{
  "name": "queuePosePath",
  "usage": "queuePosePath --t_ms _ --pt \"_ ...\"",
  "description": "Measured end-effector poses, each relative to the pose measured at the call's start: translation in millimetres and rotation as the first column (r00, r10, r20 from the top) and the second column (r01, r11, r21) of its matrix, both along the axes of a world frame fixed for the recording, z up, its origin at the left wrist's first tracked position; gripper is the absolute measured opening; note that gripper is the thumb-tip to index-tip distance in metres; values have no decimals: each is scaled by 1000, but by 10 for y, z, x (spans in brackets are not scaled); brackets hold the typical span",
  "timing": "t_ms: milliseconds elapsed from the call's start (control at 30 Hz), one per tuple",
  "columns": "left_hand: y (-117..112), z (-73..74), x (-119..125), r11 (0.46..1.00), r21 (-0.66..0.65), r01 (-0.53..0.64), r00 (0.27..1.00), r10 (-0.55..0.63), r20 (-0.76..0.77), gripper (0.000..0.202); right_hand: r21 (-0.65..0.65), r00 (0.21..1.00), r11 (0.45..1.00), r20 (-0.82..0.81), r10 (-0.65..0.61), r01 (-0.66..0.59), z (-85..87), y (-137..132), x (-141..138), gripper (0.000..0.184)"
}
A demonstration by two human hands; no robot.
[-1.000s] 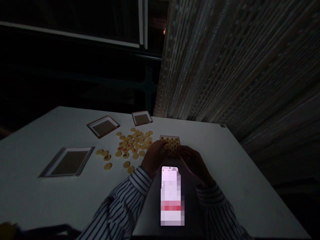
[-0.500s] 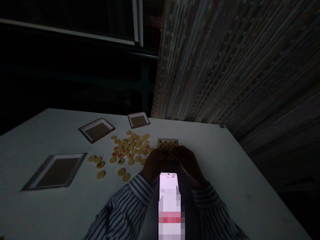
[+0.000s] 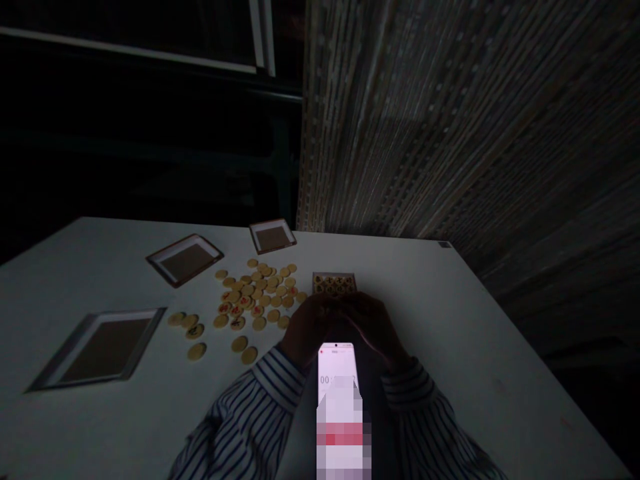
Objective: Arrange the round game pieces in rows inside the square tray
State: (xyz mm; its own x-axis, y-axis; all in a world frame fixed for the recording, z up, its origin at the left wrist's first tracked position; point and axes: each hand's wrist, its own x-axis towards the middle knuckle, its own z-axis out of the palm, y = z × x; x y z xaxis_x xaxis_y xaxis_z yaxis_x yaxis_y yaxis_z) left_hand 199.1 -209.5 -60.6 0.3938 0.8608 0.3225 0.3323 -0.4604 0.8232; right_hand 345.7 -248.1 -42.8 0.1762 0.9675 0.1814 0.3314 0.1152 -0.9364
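My left hand [image 3: 313, 327] and my right hand [image 3: 375, 327] are cupped together just in front of a small tray packed with round xiangqi pieces [image 3: 334, 283]. They are dark in the dim light, and I cannot tell whether they hold anything. To their left lies a loose spread of cream xiangqi discs with red and dark characters [image 3: 253, 297]. The nearest discs are a little apart from my left hand. Below my hands stands a lit smartphone showing a timer [image 3: 337, 400], its display partly pixelated.
The pieces lie on a white table [image 3: 425, 320]. Several flat square frames with brown centres lie to the left: one large [image 3: 97, 350], one at the back [image 3: 185, 260], one at the far edge [image 3: 273, 237]. A striped curtain [image 3: 425, 133] hangs behind on the right.
The whole view has drifted left and the table sits lower in the frame. My hands have drawn back from the tray, leaving more of it visible, and they stay close together.
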Motion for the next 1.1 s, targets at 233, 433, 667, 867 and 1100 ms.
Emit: queuePosePath --t_ms 233,433,667,867,1100 --pt "20 -58 -50 997 -15 -76 995 77 68 19 44 999 999 32 26 -28 -24 -8 -12 18" --pt "35 -65 -55 989 -141 -51 990 69 123 20 49 996 997 76 53 -56 -60 -16 -17 20" --pt "41 -17 -52 978 -194 -72 980 106 169 16 57 996 998 84 13 -18 -77 -19 -16 20" --pt "80 -53 -66 974 -195 -114 965 155 212 15 58 993 998 110 -38 31 -85 -19 2 21" --pt "75 -41 -49 962 -242 -123 956 180 230 16 74 997 997 68 28 -33 -115 -13 -7 20"
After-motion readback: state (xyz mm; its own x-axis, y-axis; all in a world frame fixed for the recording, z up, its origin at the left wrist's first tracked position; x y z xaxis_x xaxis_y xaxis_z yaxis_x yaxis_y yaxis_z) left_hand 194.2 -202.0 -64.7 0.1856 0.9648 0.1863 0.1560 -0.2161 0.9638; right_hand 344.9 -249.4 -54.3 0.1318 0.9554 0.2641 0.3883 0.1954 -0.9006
